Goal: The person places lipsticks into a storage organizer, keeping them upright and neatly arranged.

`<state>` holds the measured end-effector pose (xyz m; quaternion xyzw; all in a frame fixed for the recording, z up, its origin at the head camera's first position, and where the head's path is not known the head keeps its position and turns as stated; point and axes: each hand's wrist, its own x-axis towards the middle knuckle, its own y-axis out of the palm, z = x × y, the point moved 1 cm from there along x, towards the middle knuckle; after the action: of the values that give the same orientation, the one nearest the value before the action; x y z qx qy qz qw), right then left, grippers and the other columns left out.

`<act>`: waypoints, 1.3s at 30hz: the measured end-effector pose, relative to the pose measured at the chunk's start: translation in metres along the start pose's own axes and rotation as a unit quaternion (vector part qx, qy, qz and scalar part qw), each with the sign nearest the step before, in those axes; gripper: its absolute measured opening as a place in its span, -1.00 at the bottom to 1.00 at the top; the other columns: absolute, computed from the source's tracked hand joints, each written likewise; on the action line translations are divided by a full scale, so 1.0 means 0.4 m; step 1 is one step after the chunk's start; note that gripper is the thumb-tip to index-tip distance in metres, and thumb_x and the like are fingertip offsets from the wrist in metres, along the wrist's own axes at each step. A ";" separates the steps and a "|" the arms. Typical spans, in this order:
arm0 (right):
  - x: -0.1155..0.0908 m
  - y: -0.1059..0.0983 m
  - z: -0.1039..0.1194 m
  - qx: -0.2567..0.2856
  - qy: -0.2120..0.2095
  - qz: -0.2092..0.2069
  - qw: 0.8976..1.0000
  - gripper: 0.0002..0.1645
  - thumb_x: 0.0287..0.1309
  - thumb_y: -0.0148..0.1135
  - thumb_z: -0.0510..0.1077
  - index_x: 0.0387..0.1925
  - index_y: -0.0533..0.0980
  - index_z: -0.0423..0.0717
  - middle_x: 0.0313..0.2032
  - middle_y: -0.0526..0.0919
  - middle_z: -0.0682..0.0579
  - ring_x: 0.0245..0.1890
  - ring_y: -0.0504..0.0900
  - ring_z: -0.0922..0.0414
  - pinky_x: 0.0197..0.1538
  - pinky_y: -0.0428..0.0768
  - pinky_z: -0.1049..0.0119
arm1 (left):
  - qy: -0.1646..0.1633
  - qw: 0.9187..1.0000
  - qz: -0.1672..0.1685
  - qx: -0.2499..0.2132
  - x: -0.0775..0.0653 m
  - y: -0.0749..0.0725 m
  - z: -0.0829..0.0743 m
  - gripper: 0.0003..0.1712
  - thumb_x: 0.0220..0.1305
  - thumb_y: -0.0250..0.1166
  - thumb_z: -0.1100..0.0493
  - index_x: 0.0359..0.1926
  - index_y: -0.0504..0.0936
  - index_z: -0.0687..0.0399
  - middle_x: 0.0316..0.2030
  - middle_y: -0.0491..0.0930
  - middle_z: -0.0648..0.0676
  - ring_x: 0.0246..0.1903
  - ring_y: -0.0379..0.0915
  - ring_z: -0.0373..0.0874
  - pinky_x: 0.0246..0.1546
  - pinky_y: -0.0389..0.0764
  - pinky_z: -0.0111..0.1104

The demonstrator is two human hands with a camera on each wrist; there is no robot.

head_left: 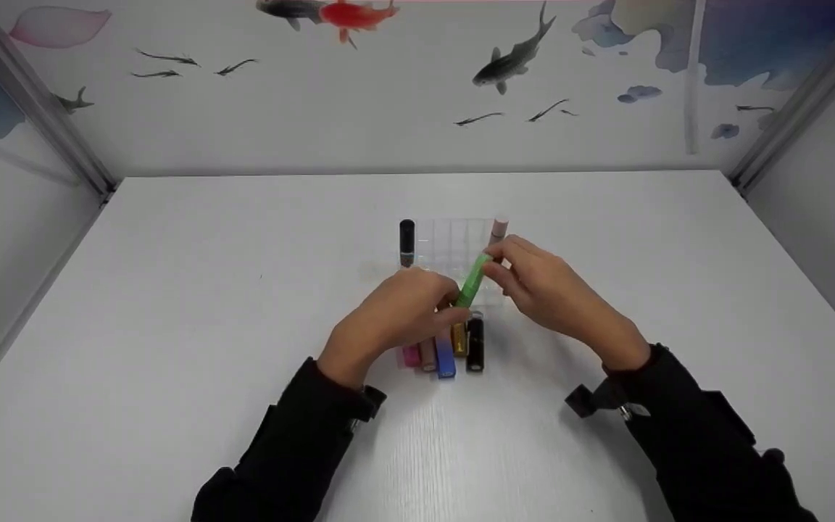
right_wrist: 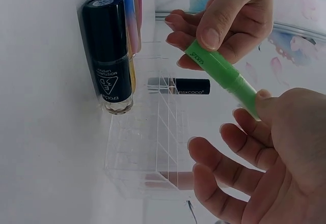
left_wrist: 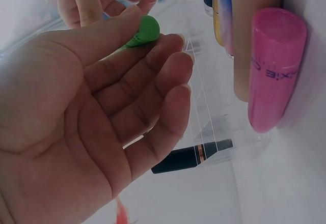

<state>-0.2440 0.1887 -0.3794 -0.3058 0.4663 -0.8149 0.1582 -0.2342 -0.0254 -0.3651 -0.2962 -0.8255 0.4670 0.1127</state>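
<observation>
A slim green lipstick tube [head_left: 473, 281] is held at a slant between both hands, over the front part of a clear divided organizer [head_left: 450, 235]. My left hand [head_left: 410, 308] pinches its lower, darker green end between thumb and index finger. At the paler upper end, my right hand [head_left: 544, 290] pinches it with the thumb and a fingertip; its other fingers are loosely bent, seen in the right wrist view. Small lettering shows on the green tube [right_wrist: 219, 68]. A black lipstick [head_left: 407, 239] stands in the organizer's left side, a pale pink one [head_left: 499, 229] in its right.
In front of the organizer lie several cosmetic tubes: a pink one [left_wrist: 277, 71], a brown one [left_wrist: 248, 46], a blue one [head_left: 445, 357], a gold one [head_left: 459, 339] and a black-capped lipstick [right_wrist: 108, 56]. The white table [head_left: 207, 304] meets printed panels at the back and sides.
</observation>
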 end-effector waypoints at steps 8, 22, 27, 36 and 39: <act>0.003 -0.003 0.005 0.042 0.036 0.022 0.998 -0.69 0.56 0.00 -0.04 0.03 0.51 -0.17 -0.26 0.54 0.04 -0.37 0.51 0.19 -0.32 0.52 0.26 | 0.019 1.000 0.014 -0.006 -0.004 0.004 -0.011 -0.66 0.46 0.26 -0.04 -0.39 0.63 0.10 -0.63 0.45 -0.10 -0.63 0.36 -0.26 -0.54 0.38 -0.40; 0.009 -0.013 -0.002 0.260 0.168 0.081 0.947 -0.54 0.54 0.06 0.02 0.15 0.56 -0.27 -0.13 0.67 -0.07 -0.18 0.62 0.04 -0.06 0.60 0.15 | 0.048 0.998 0.032 -0.039 -0.006 0.011 -0.021 -0.57 0.47 0.23 -0.03 -0.55 0.50 0.06 -0.69 0.37 -0.11 -0.68 0.34 -0.27 -0.59 0.35 -0.41; 0.011 -0.012 -0.005 0.281 0.169 0.086 0.941 -0.55 0.54 0.06 0.00 0.14 0.56 -0.29 -0.17 0.67 -0.07 -0.20 0.62 -0.01 -0.12 0.59 0.25 | 0.067 0.996 0.035 -0.045 -0.006 0.012 -0.022 -0.57 0.48 0.20 -0.01 -0.55 0.49 0.06 -0.68 0.38 -0.12 -0.67 0.34 -0.27 -0.58 0.35 -0.42; 0.011 -0.011 0.001 0.303 0.172 0.077 0.934 -0.58 0.51 0.13 -0.02 0.13 0.57 -0.26 -0.19 0.69 -0.05 -0.19 0.63 -0.09 -0.12 0.62 0.22 | 0.066 0.996 0.045 -0.046 -0.002 0.018 -0.019 -0.58 0.48 0.19 -0.01 -0.54 0.52 0.06 -0.66 0.45 -0.12 -0.68 0.38 -0.27 -0.56 0.39 -0.41; 0.011 -0.010 0.003 0.310 0.170 0.072 0.933 -0.60 0.49 0.15 -0.04 0.12 0.58 -0.27 -0.20 0.69 -0.06 -0.18 0.64 -0.15 -0.10 0.63 0.19 | 0.057 0.996 0.049 -0.054 -0.002 0.020 -0.017 -0.59 0.47 0.20 -0.02 -0.52 0.55 0.06 -0.64 0.51 -0.12 -0.67 0.43 -0.26 -0.54 0.42 -0.41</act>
<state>-0.2463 0.1877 -0.3738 -0.0645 0.2308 -0.9452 0.2217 -0.2274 -0.0179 -0.3680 -0.3680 -0.8264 0.4088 0.1204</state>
